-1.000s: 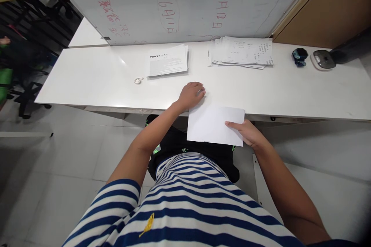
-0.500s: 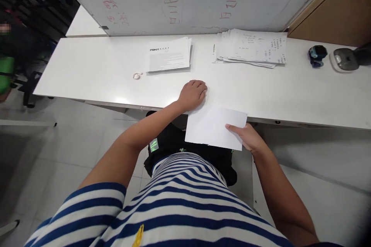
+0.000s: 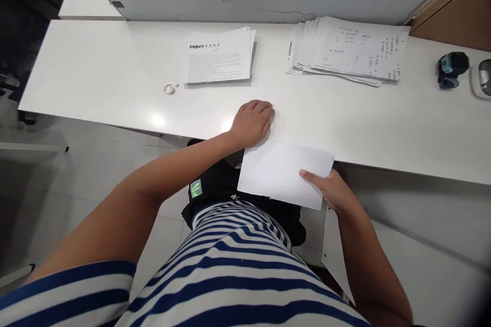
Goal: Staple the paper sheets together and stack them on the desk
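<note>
Fingers [image 3: 311,178] around white paper [image 3: 280,171] edge

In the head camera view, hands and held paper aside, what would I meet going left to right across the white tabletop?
White ear-hook earphone → PONY-headed sheets → stack of written-on sheets → dark blue wristwatch → white case with dark lid, cut off at the edge.

The white tabletop [image 3: 115,66] is seen as smooth and glossy, marked by bright reflections. A matt paper finish is shown by the blank sheet [image 3: 282,171]; striped cloth is seen in the shirt [image 3: 230,276].
</note>
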Action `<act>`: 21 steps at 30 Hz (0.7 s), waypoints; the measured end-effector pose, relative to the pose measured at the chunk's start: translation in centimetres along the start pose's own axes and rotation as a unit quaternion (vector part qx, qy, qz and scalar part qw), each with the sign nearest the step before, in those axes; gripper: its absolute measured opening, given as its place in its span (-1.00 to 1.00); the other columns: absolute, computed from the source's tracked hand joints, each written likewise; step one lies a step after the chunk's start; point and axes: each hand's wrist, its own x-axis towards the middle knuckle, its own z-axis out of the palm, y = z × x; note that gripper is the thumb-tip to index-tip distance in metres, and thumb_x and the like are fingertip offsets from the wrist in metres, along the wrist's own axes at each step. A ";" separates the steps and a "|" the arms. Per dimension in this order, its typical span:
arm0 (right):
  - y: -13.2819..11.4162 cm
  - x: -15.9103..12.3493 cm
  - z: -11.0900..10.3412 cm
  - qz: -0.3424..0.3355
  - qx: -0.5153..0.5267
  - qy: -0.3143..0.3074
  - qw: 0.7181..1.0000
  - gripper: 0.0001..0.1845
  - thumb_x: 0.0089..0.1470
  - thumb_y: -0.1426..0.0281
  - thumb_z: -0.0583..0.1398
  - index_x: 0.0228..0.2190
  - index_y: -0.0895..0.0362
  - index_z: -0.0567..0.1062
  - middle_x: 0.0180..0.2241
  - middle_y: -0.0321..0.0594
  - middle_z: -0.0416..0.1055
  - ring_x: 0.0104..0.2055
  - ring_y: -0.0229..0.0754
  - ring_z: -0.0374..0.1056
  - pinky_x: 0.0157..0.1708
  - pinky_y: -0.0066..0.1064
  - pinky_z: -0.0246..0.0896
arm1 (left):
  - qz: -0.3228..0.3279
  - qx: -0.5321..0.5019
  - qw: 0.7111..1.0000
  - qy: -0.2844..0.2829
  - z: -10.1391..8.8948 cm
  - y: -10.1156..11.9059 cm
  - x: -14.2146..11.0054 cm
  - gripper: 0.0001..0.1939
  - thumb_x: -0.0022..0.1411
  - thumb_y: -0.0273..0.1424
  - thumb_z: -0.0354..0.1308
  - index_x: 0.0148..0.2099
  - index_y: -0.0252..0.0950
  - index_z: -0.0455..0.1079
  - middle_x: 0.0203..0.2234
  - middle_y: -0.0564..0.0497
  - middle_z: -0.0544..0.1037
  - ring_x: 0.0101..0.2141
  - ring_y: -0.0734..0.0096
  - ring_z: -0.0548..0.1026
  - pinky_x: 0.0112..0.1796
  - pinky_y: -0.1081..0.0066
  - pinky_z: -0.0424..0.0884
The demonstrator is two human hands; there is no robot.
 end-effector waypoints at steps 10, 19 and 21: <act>-1.2 -0.5 -0.7 0.024 -0.020 -0.035 0.999 -0.33 -0.10 0.11 0.39 0.03 0.11 0.48 -0.12 -0.06 0.56 -0.07 0.11 0.49 -0.18 -0.22 0.46 | -0.009 -0.007 1.000 -0.022 -0.3 0.2 0.1 -0.63 0.35 -0.42 -0.14 0.09 -0.20 0.37 0.14 -0.03 0.40 0.14 0.11 0.26 0.11 0.10 0.21; -1.6 0.1 -1.6 0.043 -0.067 -0.047 0.996 -0.39 -0.10 0.09 0.39 0.00 0.01 0.53 -0.13 -0.11 0.56 -0.08 0.16 0.49 -0.24 -0.19 0.49 | -0.009 0.018 0.999 -0.046 -0.3 0.3 0.2 -0.62 0.35 -0.42 -0.15 0.13 -0.21 0.31 0.18 -0.04 0.34 0.18 0.09 0.23 0.17 0.03 0.08; -1.9 0.3 -1.7 0.046 -0.065 -0.059 0.995 -0.40 -0.10 0.09 0.39 -0.01 0.00 0.53 -0.11 -0.11 0.56 -0.07 0.17 0.48 -0.23 -0.18 0.49 | -0.011 0.021 0.999 -0.047 -0.2 0.3 0.2 -0.62 0.34 -0.41 -0.14 0.15 -0.20 0.29 0.19 -0.04 0.34 0.19 0.08 0.22 0.20 -0.01 0.00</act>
